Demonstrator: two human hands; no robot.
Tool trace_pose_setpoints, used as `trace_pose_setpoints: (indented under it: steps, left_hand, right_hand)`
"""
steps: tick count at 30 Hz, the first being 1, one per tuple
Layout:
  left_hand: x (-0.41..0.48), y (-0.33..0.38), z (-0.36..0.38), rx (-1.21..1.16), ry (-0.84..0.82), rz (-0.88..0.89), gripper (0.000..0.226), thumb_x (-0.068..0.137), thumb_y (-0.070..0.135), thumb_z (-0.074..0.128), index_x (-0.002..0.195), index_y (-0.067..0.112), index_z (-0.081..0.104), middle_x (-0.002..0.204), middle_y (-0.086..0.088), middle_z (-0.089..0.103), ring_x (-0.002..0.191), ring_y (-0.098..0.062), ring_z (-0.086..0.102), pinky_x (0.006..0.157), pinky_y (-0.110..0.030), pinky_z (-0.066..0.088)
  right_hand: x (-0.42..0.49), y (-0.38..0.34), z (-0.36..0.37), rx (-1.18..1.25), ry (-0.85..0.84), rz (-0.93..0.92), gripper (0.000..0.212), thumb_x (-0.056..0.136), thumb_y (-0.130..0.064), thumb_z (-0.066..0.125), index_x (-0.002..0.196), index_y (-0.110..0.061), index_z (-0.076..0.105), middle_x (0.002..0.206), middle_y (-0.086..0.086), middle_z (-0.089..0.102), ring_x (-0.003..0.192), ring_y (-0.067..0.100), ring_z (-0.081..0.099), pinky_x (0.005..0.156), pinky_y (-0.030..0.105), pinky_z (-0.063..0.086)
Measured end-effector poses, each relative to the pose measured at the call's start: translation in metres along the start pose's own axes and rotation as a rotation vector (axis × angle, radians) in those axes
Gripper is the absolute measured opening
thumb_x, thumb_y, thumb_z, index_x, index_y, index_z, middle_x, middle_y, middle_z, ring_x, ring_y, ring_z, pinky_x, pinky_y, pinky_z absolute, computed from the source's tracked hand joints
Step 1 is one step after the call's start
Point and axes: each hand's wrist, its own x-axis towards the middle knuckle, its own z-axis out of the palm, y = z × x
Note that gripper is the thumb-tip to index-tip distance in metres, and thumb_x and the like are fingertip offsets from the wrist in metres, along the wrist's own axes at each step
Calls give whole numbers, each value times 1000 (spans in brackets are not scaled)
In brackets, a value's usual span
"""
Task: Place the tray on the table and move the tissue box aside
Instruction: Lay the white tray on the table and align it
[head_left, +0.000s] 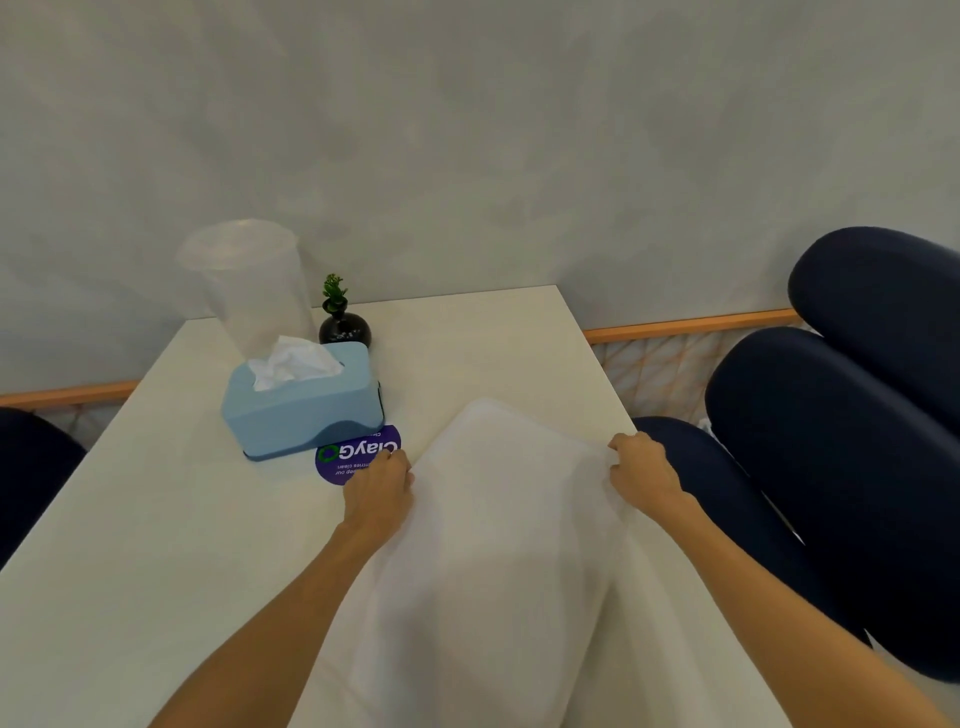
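Observation:
A white tray (498, 519) sits over the near right part of the white table (156, 519), blurred. My left hand (382, 488) grips its left edge and my right hand (641, 470) grips its right edge. Whether the tray rests flat on the table or is held just above it I cannot tell. The light blue tissue box (304, 405), with white tissue sticking out of its top, stands on the table left of and beyond the tray, apart from both hands.
A clear plastic cup (249, 286) and a small black vase with a green plant (343, 322) stand behind the tissue box near the wall. A purple round sticker (358, 454) lies between box and tray. Dark blue padded seats (831, 441) flank the table's right side.

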Motion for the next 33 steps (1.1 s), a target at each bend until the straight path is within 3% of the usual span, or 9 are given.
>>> trace_pose_setpoints:
  steps: [6, 10, 16, 18, 21, 24, 28, 30, 33]
  left_hand:
    - [-7, -6, -2, 10, 36, -66, 26, 97, 23, 47, 116, 7, 57, 115, -10, 63, 97, -25, 63, 76, -34, 53]
    - [-11, -8, -3, -2, 44, -114, 28, 97, 23, 46, 117, 6, 56, 116, -12, 62, 98, -26, 62, 75, -35, 52]
    - [-20, -14, 0, -130, 59, -244, 24, 95, 19, 52, 112, 5, 60, 109, -15, 65, 95, -31, 63, 73, -37, 50]
    - [-22, -16, -1, -203, 59, -292, 22, 94, 20, 55, 109, 6, 63, 107, -15, 67, 93, -30, 63, 69, -34, 46]
    - [-24, -19, -1, -303, 40, -326, 22, 90, 19, 61, 107, 5, 65, 105, -15, 68, 92, -30, 63, 69, -33, 46]
    - [-26, -17, 2, -404, 28, -328, 21, 89, 16, 64, 105, 3, 65, 105, -15, 69, 93, -29, 63, 77, -35, 49]
    - [-20, -5, 4, -514, 36, -342, 22, 87, 14, 66, 106, 3, 65, 106, -14, 68, 97, -28, 62, 85, -36, 49]
    - [-13, 2, 4, -543, 44, -331, 22, 87, 14, 66, 105, 3, 66, 106, -14, 68, 97, -29, 62, 86, -36, 49]
    - [0, 14, 2, -571, 60, -311, 20, 86, 12, 66, 103, 1, 67, 103, -14, 69, 94, -28, 62, 82, -35, 49]
  right_hand:
    - [-17, -7, 11, 185, -4, 164, 27, 94, -3, 46, 120, 6, 49, 123, 26, 52, 110, 37, 54, 93, 38, 47]
    - [-33, -15, 23, 307, 1, 187, 24, 92, -1, 49, 114, 7, 51, 117, 24, 56, 99, 34, 59, 75, 31, 46]
    - [-56, -21, 40, 320, -26, 145, 18, 94, -6, 50, 109, 1, 55, 113, 17, 58, 81, 18, 48, 73, 25, 42]
    - [-58, -19, 41, 336, -16, 138, 7, 93, -2, 49, 94, -3, 55, 107, 17, 58, 81, 19, 49, 74, 25, 43]
    - [-52, -14, 37, 342, -19, 117, 17, 89, 5, 46, 76, -5, 50, 96, 17, 58, 80, 23, 51, 70, 27, 41]
    - [-42, -11, 25, 347, 10, 91, 21, 87, 9, 45, 99, 9, 62, 104, 21, 65, 93, 34, 60, 77, 33, 47]
    - [-20, -8, 6, 364, 71, 61, 32, 90, 6, 46, 119, 6, 60, 116, 23, 64, 108, 36, 59, 96, 37, 45]
    - [-4, -7, -2, 368, 92, 47, 33, 91, 5, 47, 121, 5, 60, 116, 23, 64, 107, 36, 59, 90, 32, 46]
    - [22, -6, -11, 339, 88, 28, 31, 89, 7, 44, 112, 6, 65, 107, 24, 68, 88, 33, 61, 71, 26, 41]
